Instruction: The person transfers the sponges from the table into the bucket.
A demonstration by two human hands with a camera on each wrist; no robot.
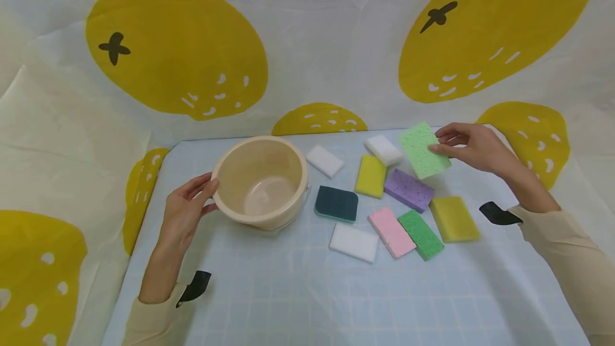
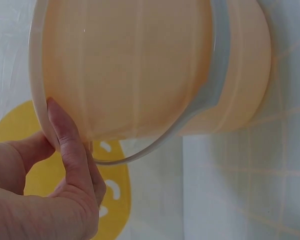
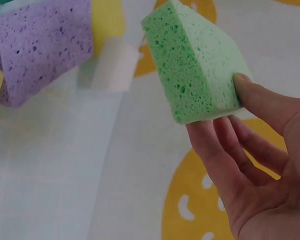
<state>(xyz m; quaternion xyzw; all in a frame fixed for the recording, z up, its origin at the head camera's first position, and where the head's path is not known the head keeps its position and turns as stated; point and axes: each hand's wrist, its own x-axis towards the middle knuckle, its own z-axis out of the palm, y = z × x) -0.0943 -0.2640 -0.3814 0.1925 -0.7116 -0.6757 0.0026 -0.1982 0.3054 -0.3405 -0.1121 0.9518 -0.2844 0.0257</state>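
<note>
My left hand (image 1: 184,212) pinches the rim of a cream bucket (image 1: 294,204) at its left side, thumb and fingers on either side of the edge. In the left wrist view the bucket's handle (image 2: 155,145) hangs down along its outside. The bucket's inside shows bare walls and floor. Raised at the right back, my right hand (image 1: 473,146) holds a light green sponge (image 1: 422,149) by one end, the thumb on its face and the fingers behind. The right wrist view shows the sponge (image 3: 190,70) as a thick, porous block, above the purple sponge (image 1: 409,190).
Right of the bucket, several sponges lie spread out: white (image 1: 325,161), yellow (image 1: 371,176), dark green (image 1: 337,203), pink (image 1: 392,232), green (image 1: 421,234) and a larger yellow one (image 1: 454,219). A patterned cloth (image 1: 331,41) rises behind the table (image 1: 269,292).
</note>
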